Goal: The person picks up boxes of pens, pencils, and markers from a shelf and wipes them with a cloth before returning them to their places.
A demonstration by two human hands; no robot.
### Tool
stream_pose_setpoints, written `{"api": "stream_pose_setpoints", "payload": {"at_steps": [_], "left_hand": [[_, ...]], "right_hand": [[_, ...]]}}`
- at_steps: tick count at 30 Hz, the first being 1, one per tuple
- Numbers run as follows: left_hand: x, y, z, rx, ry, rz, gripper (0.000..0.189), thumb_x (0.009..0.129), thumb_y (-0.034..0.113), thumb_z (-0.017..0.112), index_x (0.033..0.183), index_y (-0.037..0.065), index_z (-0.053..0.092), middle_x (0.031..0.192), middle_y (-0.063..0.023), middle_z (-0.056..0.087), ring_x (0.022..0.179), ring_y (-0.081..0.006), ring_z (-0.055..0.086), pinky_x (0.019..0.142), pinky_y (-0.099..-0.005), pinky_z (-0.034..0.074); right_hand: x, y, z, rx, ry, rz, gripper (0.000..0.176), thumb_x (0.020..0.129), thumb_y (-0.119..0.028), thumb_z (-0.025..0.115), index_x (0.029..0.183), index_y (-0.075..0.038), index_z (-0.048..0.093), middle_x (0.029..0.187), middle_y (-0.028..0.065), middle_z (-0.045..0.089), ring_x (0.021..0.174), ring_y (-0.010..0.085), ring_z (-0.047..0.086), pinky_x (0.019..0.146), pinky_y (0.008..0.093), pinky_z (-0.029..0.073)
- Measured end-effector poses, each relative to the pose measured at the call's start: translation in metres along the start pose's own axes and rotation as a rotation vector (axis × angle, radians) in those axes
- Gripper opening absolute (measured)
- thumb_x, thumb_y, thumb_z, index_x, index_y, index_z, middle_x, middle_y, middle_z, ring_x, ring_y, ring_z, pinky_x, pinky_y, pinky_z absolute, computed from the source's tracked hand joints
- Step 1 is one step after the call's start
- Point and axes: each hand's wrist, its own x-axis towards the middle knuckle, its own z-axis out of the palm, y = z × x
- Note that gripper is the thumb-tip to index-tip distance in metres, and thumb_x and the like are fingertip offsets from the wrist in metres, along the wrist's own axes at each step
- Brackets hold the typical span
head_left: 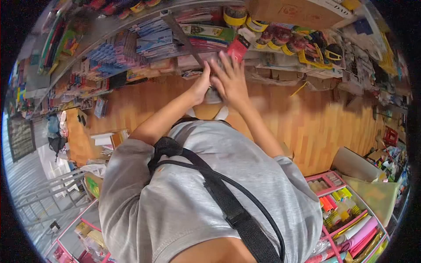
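My left hand [202, 84] is raised in front of my body, seen edge-on, its fingers pointing up toward the shelf. Close beside it, my right hand [231, 82] has its fingers stretched and spread, slightly smeared by motion. The palms face each other, and I see nothing gripped in either. A small blurred grey shape [213, 95] shows between the wrists; what it is I cannot make out. Just past my right fingertips a red packet [238, 48] sticks out at the shelf's edge.
The shelf ahead holds stacked blue packs [155, 44], round yellow-lidded containers [235, 16] and a cardboard box [298, 13]. Wooden flooring [307, 118] lies below. Behind me on the right stands a pink-edged display case [326, 191] with colourful rolls; a metal rack [52, 188] is at left.
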Motion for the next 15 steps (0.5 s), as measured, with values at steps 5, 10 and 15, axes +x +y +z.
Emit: {"api": "stream_pose_setpoints", "payload": {"at_steps": [5,10,15], "left_hand": [[-0.007,0.016,-0.002,0.277,-0.1,0.131,0.075,0.08,0.065,0.012,0.125,0.01,0.035,0.092,-0.0053,0.056,0.073,-0.0119,0.058,0.043,-0.0233,0.047],[-0.005,0.005,-0.014,0.21,-0.075,0.167,0.077,0.08,0.065,0.013,0.132,0.009,0.023,0.119,-0.0095,0.043,0.103,-0.0199,0.047,0.077,-0.0311,0.045],[-0.01,0.004,-0.037,0.3,-0.107,0.205,0.079,0.08,0.065,0.015,0.127,0.003,0.031,0.119,-0.0128,0.045,0.105,-0.0193,0.049,0.084,-0.031,0.043]], "right_hand": [[0.02,0.025,0.006,0.021,0.242,0.084,0.047,0.079,-0.024,0.054,0.124,-0.017,0.042,0.132,0.0129,0.031,0.115,0.0386,0.032,0.093,0.0465,0.03],[0.01,-0.01,0.017,-0.063,0.123,0.058,0.049,0.078,-0.024,0.054,0.125,-0.016,0.041,0.131,0.009,0.034,0.122,0.0354,0.024,0.099,0.0494,0.021],[0.011,-0.01,0.023,-0.054,0.175,0.017,0.052,0.073,-0.021,0.06,0.122,-0.019,0.044,0.126,0.0058,0.041,0.12,0.0321,0.031,0.099,0.0466,0.024]]}}
